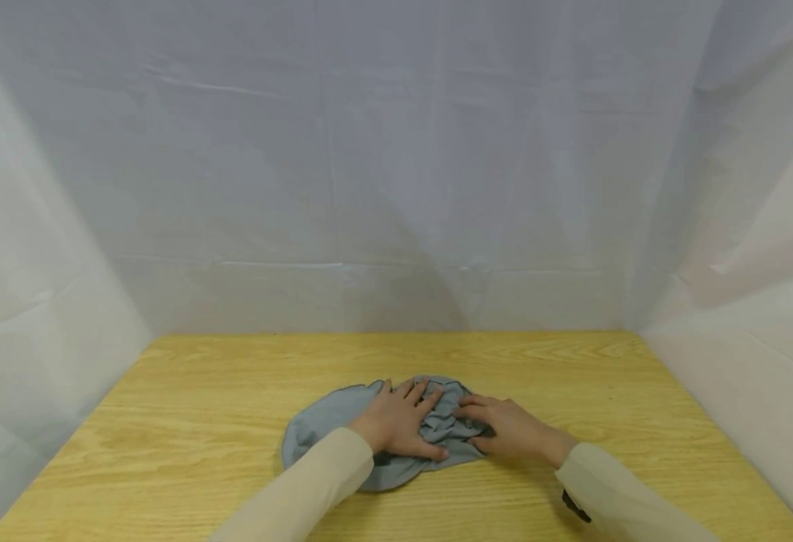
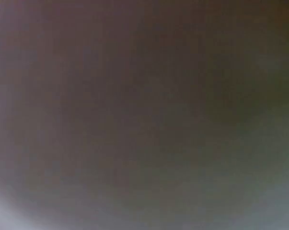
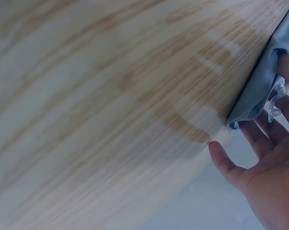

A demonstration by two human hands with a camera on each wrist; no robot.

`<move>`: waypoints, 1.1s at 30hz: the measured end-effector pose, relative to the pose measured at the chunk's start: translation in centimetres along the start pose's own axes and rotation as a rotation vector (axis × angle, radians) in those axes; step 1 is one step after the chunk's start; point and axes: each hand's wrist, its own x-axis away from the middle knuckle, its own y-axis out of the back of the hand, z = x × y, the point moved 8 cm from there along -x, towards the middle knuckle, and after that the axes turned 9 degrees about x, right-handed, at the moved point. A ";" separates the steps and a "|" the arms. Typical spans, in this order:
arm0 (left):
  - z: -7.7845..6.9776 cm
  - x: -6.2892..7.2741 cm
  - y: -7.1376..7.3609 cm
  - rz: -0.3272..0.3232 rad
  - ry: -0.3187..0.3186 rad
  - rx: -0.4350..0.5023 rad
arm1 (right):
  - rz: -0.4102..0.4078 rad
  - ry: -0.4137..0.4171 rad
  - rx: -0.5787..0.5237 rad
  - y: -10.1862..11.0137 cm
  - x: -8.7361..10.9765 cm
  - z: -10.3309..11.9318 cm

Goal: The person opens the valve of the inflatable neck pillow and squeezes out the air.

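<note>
On the wooden table lies a blue-grey fabric item [image 1: 321,425], flat and rounded at its left, bunched into folds at its right; its exact kind cannot be told. My left hand [image 1: 399,421] rests across its middle with fingers spread. At the crumpled right end, my right hand [image 1: 514,430] touches the fabric with bent fingers, the thumb apart from them. In the right wrist view the right hand [image 3: 271,172] has its fingers loosely spread beside the fabric edge [image 3: 257,96]. A small clear plastic piece [image 3: 277,103] shows by those fingers. The left wrist view is dark and blurred.
The wooden table [image 1: 186,421] has a light yellow grain. White sheeting [image 1: 288,188] hangs behind it and along both sides. A dark object [image 1: 575,506] sits at my right sleeve's cuff.
</note>
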 end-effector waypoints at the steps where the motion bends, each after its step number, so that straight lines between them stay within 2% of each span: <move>1: 0.0 0.0 0.0 -0.007 -0.005 0.001 | 0.003 -0.005 -0.004 0.0 0.0 0.0; 7: -0.1 0.4 0.5 -0.086 -0.036 0.033 | 0.023 -0.028 -0.019 -0.2 0.0 -0.3; 13: -0.1 1.4 1.1 -0.150 -0.021 0.049 | 0.026 -0.034 -0.017 0.0 -0.1 -0.3; 18: 0.2 2.7 1.1 -0.133 -0.032 0.100 | 0.021 -0.027 -0.011 0.0 -0.1 -0.2; 25: 1.5 5.0 1.2 -0.093 -0.078 0.216 | -0.005 -0.019 0.022 0.0 -0.1 -0.1; 29: 2.2 5.8 1.1 -0.116 -0.091 0.250 | -0.020 -0.006 0.018 0.1 0.0 0.0; 33: 2.5 5.9 0.9 -0.152 -0.104 0.251 | -0.017 -0.008 0.015 0.0 0.0 0.0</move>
